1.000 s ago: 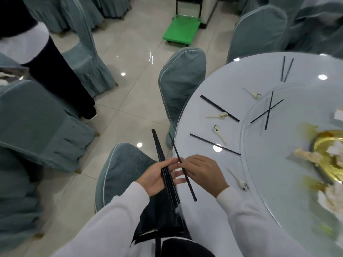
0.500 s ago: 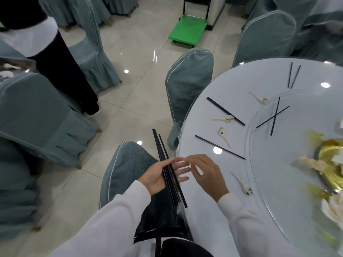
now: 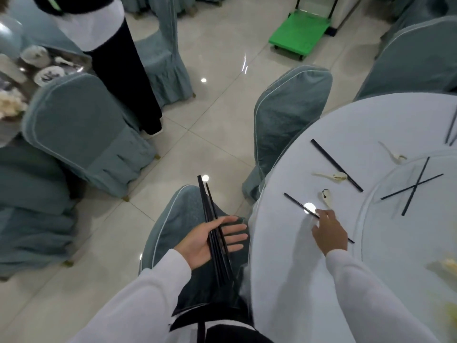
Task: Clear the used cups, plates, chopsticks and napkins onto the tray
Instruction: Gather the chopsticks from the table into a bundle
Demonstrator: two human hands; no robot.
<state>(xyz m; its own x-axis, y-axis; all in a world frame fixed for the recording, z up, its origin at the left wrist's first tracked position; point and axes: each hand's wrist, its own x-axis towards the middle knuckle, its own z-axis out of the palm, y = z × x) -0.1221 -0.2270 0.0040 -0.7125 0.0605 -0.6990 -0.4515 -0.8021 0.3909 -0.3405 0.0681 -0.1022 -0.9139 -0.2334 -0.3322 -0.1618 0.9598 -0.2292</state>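
My left hand (image 3: 197,243) lies palm up over a chair, fingers straight, and carries a bundle of black chopsticks (image 3: 212,219) across the palm. On the white round table (image 3: 284,280), the fingertips of my right hand (image 3: 330,231) touch a single black chopstick (image 3: 296,203). A chopstick pair (image 3: 336,165) lies further up the table. Crossed chopsticks (image 3: 416,188) rest on the glass turntable (image 3: 371,243). More chopsticks (image 3: 451,129) sit at the far right edge. No tray is in view.
Three white spoons (image 3: 333,175) (image 3: 326,195) (image 3: 394,155) lie near the chopsticks. Covered chairs (image 3: 291,115) ring the table. A person in black trousers (image 3: 123,78) stands at left by a table of dishes (image 3: 39,68). A green cart (image 3: 300,37) is on the floor.
My right hand let go of the chopstick it added to the left-hand bundle and reached out over the table onto a single chopstick. My left hand's fingers have straightened.
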